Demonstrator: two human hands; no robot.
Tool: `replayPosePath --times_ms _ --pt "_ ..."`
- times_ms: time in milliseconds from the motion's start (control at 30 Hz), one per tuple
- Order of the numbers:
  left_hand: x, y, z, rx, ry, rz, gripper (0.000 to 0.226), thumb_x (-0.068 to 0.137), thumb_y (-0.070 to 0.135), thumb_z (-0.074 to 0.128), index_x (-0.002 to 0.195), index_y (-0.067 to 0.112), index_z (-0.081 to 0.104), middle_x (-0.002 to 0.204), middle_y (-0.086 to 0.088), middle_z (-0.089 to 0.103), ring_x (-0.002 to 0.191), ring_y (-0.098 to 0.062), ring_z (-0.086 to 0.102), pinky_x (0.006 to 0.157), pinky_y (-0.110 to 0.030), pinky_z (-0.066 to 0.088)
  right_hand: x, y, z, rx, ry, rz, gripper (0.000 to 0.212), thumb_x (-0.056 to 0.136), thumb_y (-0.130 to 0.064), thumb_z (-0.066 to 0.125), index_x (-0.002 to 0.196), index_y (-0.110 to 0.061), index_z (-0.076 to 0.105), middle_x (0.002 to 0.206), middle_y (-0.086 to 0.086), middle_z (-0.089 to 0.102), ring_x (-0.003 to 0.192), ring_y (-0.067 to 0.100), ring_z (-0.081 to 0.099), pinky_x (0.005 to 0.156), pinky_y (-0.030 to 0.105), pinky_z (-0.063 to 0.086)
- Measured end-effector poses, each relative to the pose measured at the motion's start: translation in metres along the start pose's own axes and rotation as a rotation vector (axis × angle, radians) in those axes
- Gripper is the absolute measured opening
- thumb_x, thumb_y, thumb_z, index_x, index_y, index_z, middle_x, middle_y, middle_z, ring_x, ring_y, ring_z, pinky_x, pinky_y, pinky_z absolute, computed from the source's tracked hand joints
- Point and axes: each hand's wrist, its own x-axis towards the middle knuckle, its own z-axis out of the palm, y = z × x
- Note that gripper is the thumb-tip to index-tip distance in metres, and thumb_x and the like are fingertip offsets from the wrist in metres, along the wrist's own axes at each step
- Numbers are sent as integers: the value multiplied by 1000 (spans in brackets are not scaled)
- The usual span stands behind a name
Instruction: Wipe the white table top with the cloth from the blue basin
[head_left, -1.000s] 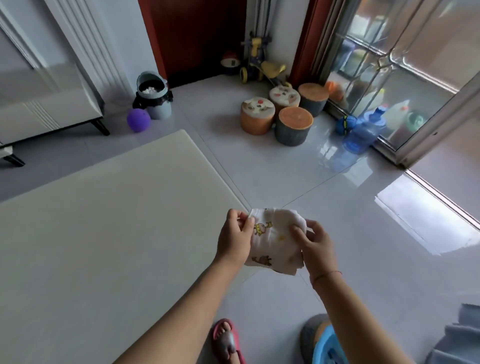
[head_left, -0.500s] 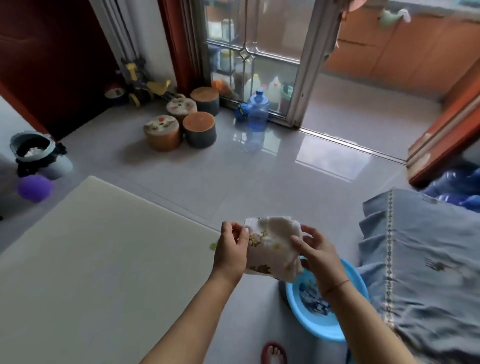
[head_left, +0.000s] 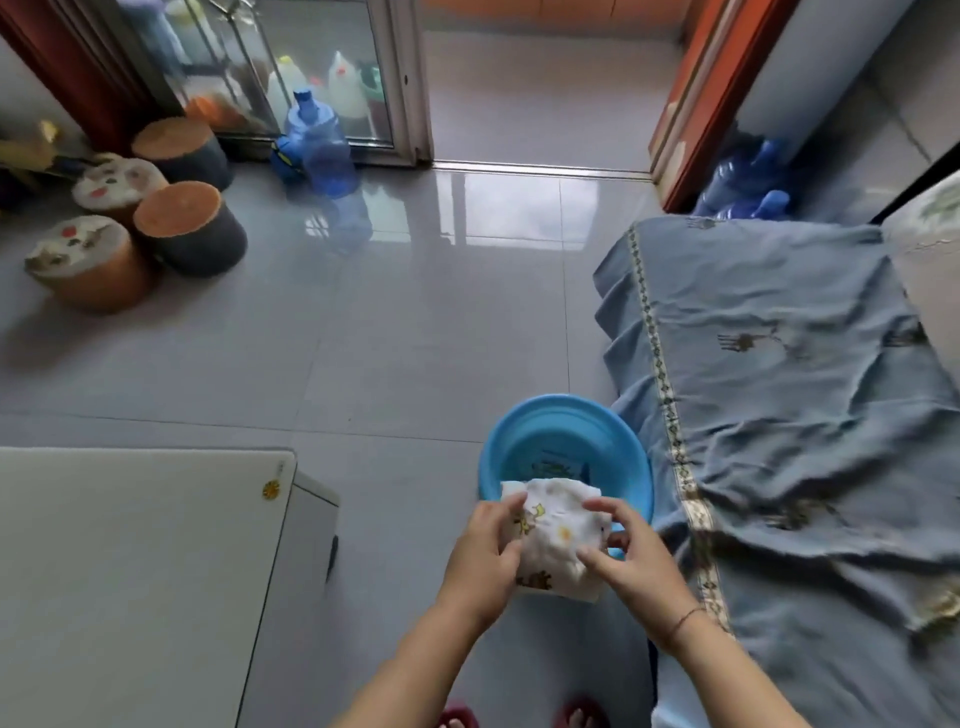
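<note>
Now both hands hold the cloth (head_left: 558, 540) over the blue basin (head_left: 566, 426).

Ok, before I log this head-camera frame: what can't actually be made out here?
- Near rim and floor of the blue basin: covered by the cloth and both hands, so water inside cannot be judged.
- The cloth's full size: bunched between the left hand and right hand.
- The white table top: cut off by the left and bottom edges.
- Bottles behind the glass door: blurred by glass and reflections.
</note>
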Motion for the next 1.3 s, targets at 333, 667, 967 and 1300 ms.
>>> replayPosePath --times_ms 333,667,967,1300 --pt "114 -141 138 274 -84 -74 59 85 3 55 139 23 44 120 -1 47 104 -16 51 85 -13 34 98 214 28 -317 83 97 50 70 5 67 118 -4 54 116 9 43 108 19 47 95 12 28" --pt "140 -218 189 562 -84 27 56 82 1 55 135 16 44 113 -6 44 88 -31 55 76 -45 49 125 306 61 -512 115 130 61 79 -3 64 135 -16 44 138 5 33 111 29 52 96 40 44" --pt "149 -245 193 965 12 285 49 82 17 65 129 22 51 146 -2 40 139 -24 29 115 -40 14 131 329 64 -858 207 -32 61 64 -14 75 121 -27 56 148 1 35 137 26 27 111 42 3" --pt "170 -232 186 1023 -203 209 53 83 39 64 129 24 42 135 1 41 132 -20 31 115 -39 9 146 307 64 -903 3 57 54 78 -20 62 129 -28 44 141 -4 38 137 16 25 115 43 -8"
